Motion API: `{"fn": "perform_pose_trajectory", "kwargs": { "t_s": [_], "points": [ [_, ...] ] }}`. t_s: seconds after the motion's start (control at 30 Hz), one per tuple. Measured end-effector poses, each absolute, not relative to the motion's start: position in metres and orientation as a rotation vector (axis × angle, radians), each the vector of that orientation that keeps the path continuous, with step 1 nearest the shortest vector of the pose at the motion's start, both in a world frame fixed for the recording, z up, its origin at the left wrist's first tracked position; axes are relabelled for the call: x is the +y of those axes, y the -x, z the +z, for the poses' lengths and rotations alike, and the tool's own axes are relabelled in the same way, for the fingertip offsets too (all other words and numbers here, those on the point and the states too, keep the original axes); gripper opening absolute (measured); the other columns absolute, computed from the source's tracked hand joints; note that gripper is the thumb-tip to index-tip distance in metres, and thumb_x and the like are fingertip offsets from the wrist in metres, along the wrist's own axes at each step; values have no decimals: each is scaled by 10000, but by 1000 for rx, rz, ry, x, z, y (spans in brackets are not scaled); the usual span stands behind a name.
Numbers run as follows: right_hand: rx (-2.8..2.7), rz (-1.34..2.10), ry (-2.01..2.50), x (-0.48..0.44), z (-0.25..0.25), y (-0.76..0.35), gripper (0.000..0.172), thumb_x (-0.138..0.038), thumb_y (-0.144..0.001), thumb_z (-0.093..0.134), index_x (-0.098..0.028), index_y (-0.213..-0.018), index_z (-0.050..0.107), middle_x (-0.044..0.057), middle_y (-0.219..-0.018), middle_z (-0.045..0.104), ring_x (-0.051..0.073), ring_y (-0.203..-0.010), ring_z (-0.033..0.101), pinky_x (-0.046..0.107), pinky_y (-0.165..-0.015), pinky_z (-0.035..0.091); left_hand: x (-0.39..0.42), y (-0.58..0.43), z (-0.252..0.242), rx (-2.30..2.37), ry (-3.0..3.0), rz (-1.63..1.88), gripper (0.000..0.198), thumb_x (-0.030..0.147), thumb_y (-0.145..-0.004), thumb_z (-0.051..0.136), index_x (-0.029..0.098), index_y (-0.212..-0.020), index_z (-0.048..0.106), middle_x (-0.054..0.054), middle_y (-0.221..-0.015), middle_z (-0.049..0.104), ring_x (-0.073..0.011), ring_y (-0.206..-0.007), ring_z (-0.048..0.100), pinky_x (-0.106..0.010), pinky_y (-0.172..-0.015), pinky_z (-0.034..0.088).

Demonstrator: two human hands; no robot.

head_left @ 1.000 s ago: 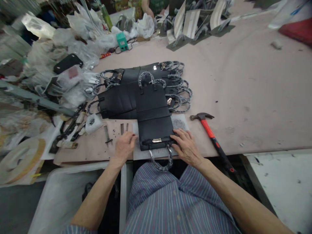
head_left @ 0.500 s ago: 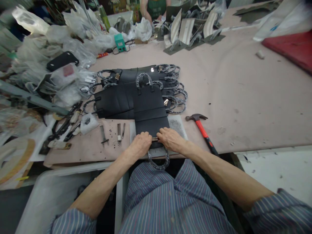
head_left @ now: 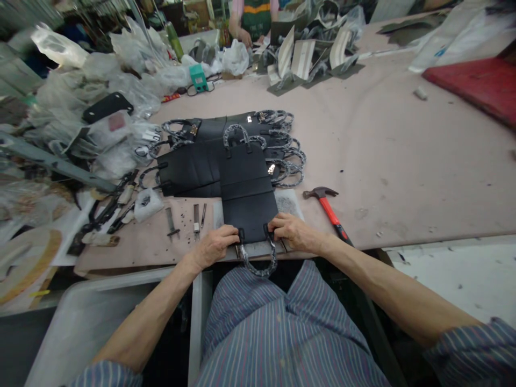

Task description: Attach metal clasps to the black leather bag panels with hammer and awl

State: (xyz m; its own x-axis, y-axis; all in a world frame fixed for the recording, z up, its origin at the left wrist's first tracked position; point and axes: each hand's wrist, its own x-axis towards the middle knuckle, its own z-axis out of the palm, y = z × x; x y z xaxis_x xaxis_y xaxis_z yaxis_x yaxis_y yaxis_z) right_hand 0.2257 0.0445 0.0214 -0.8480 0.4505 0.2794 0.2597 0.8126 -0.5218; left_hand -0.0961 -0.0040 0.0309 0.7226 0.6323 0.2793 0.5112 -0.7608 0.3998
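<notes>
A flat black handbag panel (head_left: 248, 185) lies lengthwise before me, with a plastic-wrapped loop handle at each end. Its near handle (head_left: 260, 269) hangs over the table edge toward my lap. My left hand (head_left: 220, 242) is closed with its fingertips at the left side of the near end, beside a handle tab. On the opposite side, my right hand (head_left: 290, 229) pinches the panel's edge next to the other tab. A pale board (head_left: 289, 201) shows partly under the panel. Just beyond lie several more black handbag panels (head_left: 189, 166), some with gold clasps.
A red-handled claw hammer (head_left: 328, 207) rests to the right. Left of the panel are small metal punches (head_left: 196, 220) and a white box-like packet (head_left: 148, 203). Plastic bags (head_left: 133, 80) heap up at the left. Across the table is another person (head_left: 256, 21), near stacked grey pieces (head_left: 302, 59).
My hands have moved apart to the two sides of the panel's near end. The gold clasp that showed between them is gone from there, and both handle tabs now show.
</notes>
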Motion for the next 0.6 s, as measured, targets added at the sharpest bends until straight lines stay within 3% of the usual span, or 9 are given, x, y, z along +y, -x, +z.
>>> {"fn": "perform_pose_trajectory", "kwargs": {
  "t_s": [0.13, 0.33, 0.6],
  "points": [
    [-2582, 593, 553, 34, 15, -224, 234, -35, -895, 529, -189, -832, 695, 87, -1054, 691, 222, -957, 573, 374, -846, 512, -13, 94, 21, 883, -2754, 661, 442, -74, -853, 390, 155, -1085, 689, -113, -1138, 706, -216, -1142, 663, -368, -968, 600],
    [-2449, 507, 733, 13, 2, -225, 354, -112, -987, 451, -209, -1282, 620, 128, -1311, 638, 263, -1184, 579, 495, -1007, 505, -25, 82, 6, 1111, -2711, 879, 407, -36, -916, 400, 150, -1125, 696, -132, -1154, 719, -217, -1136, 678, -395, -997, 604],
    [-2384, 402, 866, 7, -6, -225, 345, -144, -988, 459, -211, -1285, 622, 134, -1344, 625, 287, -1261, 564, 574, -1096, 446, -34, 66, -5, 1337, -2557, 991, 388, 12, -971, 382, 172, -1129, 697, -127, -1150, 716, -212, -1153, 668, -405, -996, 600]
  ]
}}
